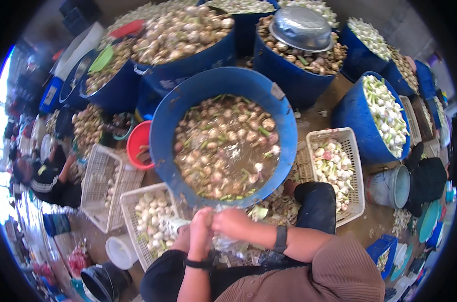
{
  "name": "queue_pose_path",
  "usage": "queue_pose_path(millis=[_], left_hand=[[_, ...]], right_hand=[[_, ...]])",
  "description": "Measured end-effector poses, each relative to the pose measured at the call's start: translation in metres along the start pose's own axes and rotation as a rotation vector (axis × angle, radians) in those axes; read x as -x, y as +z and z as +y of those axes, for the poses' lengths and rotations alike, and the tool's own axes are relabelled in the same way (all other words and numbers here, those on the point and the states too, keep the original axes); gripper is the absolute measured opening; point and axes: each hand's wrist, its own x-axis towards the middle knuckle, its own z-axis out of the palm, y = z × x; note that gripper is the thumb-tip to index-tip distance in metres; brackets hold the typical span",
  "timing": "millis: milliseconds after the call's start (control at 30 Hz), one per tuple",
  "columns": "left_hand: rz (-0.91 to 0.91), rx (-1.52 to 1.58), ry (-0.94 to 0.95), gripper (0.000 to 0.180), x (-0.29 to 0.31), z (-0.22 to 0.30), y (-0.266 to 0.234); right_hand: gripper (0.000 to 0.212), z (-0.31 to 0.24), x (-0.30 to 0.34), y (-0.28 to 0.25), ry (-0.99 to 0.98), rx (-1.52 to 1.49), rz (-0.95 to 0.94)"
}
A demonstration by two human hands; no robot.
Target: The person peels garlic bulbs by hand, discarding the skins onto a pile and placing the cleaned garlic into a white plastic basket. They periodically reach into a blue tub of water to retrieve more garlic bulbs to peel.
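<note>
My left hand (201, 225) and my right hand (230, 223) are closed and meet just in front of the near rim of a large blue tub (160, 121). Whatever lies between their fingers is hidden. Below them, crumpled clear plastic (224, 243) shows over my lap, and a pale, blurred object (173, 224) sits just left of my left hand. Murky water fills the tub, with many garlic bulbs (213, 133) and bits of green stem floating in it.
White crates of garlic stand left (129, 201) and right (360, 173) of my knees. Behind the tub are more blue tubs heaped with bulbs, one topped by a metal bowl (301, 27). A red bucket (137, 143) touches the tub's left side. Another person (52, 176) sits far left.
</note>
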Motion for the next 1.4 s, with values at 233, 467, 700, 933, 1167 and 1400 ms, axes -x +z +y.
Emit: queue_pose_path(millis=[233, 467, 700, 933, 1167, 1400], left_hand=[[-0.232, -0.028, 0.278, 0.04, 0.02, 0.014, -0.006], [-0.255, -0.406, 0.281, 0.045, 0.03, 0.021, -0.018], [-0.49, 0.271, 0.247, 0.054, 0.033, 0.019, -0.02], [-0.566, 0.906, 0.251, 0.043, 0.036, 0.005, -0.017], [-0.396, 0.692, 0.374, 0.057, 0.052, 0.022, -0.005], [-0.245, 0.069, 0.584, 0.049, 0.043, 0.013, -0.017]], right_hand=[[0.025, 0.0, 0.001, 0.001, 0.656, -1.228, -0.076], [0.019, -0.004, 0.005, 0.008, 0.324, -0.582, 0.283], [0.012, 0.005, 0.003, -0.01, 0.638, -1.676, 0.006], [0.013, 0.006, 0.023, -0.026, 0.475, -1.931, 0.399], [0.029, -0.04, 0.037, -0.041, 0.182, -0.106, 0.101], [0.02, -0.064, 0.014, -0.049, 0.2, -0.232, 0.174]])
